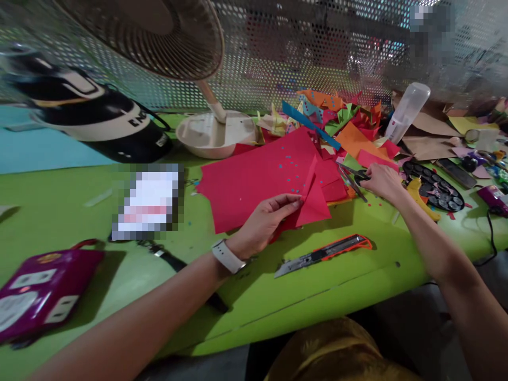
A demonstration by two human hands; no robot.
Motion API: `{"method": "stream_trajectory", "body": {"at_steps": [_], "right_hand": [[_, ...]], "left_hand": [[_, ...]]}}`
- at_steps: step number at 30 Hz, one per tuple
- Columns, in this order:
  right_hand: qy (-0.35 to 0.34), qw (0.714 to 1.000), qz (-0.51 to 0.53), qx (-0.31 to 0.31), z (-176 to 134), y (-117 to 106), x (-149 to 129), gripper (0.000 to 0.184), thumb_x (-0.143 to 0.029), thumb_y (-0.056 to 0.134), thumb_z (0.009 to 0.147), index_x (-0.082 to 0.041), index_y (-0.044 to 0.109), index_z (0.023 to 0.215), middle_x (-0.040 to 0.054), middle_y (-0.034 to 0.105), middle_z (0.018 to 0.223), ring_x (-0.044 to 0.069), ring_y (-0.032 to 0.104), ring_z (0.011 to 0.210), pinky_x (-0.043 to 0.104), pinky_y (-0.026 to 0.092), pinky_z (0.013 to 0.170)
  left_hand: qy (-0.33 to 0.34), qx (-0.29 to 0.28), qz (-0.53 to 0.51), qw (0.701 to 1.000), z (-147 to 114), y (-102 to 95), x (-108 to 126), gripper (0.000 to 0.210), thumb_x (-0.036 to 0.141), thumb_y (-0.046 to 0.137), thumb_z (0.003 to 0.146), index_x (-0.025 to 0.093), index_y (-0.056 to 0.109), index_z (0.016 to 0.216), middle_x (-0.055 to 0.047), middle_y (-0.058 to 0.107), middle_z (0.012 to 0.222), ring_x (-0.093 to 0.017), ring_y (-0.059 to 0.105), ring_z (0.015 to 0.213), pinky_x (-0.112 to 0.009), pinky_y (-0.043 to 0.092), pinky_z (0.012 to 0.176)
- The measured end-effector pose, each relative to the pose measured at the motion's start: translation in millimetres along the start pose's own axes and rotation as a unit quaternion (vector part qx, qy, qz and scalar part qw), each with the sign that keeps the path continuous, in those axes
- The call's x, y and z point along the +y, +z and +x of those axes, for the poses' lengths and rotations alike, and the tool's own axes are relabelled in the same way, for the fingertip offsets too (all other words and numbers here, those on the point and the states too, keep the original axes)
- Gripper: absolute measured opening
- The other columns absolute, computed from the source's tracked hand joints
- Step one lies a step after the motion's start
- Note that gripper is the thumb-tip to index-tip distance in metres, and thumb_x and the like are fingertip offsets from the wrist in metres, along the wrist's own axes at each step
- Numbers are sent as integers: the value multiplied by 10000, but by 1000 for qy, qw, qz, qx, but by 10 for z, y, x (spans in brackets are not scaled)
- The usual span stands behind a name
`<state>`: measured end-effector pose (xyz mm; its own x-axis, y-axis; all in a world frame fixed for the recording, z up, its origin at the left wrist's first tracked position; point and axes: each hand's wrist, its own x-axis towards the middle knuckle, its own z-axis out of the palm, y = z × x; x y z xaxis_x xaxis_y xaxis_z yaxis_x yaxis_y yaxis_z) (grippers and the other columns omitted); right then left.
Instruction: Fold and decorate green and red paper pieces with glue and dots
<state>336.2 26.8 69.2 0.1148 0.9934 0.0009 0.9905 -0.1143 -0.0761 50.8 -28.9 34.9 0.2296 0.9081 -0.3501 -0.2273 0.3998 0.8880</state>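
Observation:
My left hand [273,217], with a pale watch on its wrist, pinches the edge of a folded piece of red paper [313,198]. Beneath it lies a larger red sheet [250,180] sprinkled with small blue bits. Farther right, my right hand [381,182] has its fingers closed on the dark handles of scissors [360,177], whose blades point left toward the paper scraps. A slim metal tool [354,185] lies beside the scissors. In front of the red paper rests an orange and black utility knife [323,255], its blade toward the left.
Colourful paper scraps [341,116] are heaped at the back near a clear bottle [408,111]. A fan [216,135], a large black flask [103,111], a blurred-out phone-like object [148,203] and a purple power strip [47,286] occupy the left. A black round tray [436,188] sits right.

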Motion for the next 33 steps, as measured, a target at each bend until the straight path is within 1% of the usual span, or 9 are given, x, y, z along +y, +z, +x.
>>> {"method": "stream_trajectory", "body": {"at_steps": [4, 8, 13, 16, 18, 20, 24, 28, 33], "right_hand": [[-18, 1000, 7, -12, -23, -67, 38, 257, -343, 623, 728, -171, 691, 907, 100, 713, 899, 270, 650, 849, 302, 360, 607], [-41, 999, -4, -27, -21, -107, 101, 181, -360, 629, 734, -191, 688, 764, 73, 689, 794, 236, 629, 778, 295, 339, 589], [-45, 998, 7, -32, 5, -260, 233, 124, -307, 667, 713, -196, 660, 767, 61, 695, 817, 240, 640, 795, 309, 386, 617], [-26, 993, 106, -54, -21, -388, 271, 94, -245, 682, 712, -190, 637, 774, 43, 685, 749, 216, 657, 723, 318, 456, 649], [-18, 965, 240, -108, -63, -432, 248, 85, -186, 671, 723, -189, 621, 792, 30, 682, 723, 183, 664, 662, 308, 501, 646], [-31, 915, 362, -178, -113, -428, 184, 123, -165, 688, 721, -194, 602, 804, 20, 680, 709, 156, 661, 617, 286, 530, 616], [-80, 840, 462, -274, -195, -319, -14, 229, -270, 786, 691, -203, 594, 795, 3, 684, 689, 116, 632, 554, 235, 533, 529], [-100, 816, 467, -326, -248, -192, -224, 346, -436, 833, 667, -200, 586, 725, -16, 659, 615, 63, 534, 443, 185, 441, 399], [-118, 789, 459, -392, -387, -79, -335, 462, -555, 823, 632, -194, 545, 704, -40, 623, 556, 41, 474, 384, 179, 395, 359]], "left_hand": [[-24, 3, -11, 1000, -15, 15, 34, 335, 279, 884, 568, 192, 703, 837, 23, 706, 705, -106, 603, 531, -222, 551, 461], [-16, 8, -12, 1000, -15, 11, 53, 318, 281, 874, 584, 190, 682, 820, 33, 681, 666, -104, 590, 521, -225, 545, 462], [14, 12, 9, 1000, 1, 0, 93, 302, 289, 857, 611, 177, 690, 838, 13, 709, 733, -105, 628, 621, -201, 525, 553], [33, 27, 16, 999, 24, -15, 121, 281, 281, 856, 613, 168, 705, 821, -4, 719, 751, -105, 639, 674, -191, 509, 606], [34, 27, 16, 999, 39, -27, 131, 274, 281, 860, 607, 165, 713, 807, -8, 720, 752, -103, 631, 668, -194, 499, 606], [32, 23, 8, 999, 53, -37, 134, 275, 269, 871, 587, 163, 716, 788, -10, 722, 752, -97, 623, 656, -190, 488, 599], [21, 17, 3, 1000, 71, -34, 149, 251, 246, 861, 603, 165, 710, 786, -2, 719, 719, -90, 620, 637, -175, 472, 582], [8, 18, 19, 1000, 70, -22, 202, 215, 213, 829, 644, 168, 704, 814, 7, 713, 698, -100, 625, 631, -191, 489, 595], [2, 32, 38, 999, 50, -121, 231, 169, 187, 809, 659, 164, 693, 780, -1, 712, 719, -94, 621, 631, -188, 479, 595]]}}
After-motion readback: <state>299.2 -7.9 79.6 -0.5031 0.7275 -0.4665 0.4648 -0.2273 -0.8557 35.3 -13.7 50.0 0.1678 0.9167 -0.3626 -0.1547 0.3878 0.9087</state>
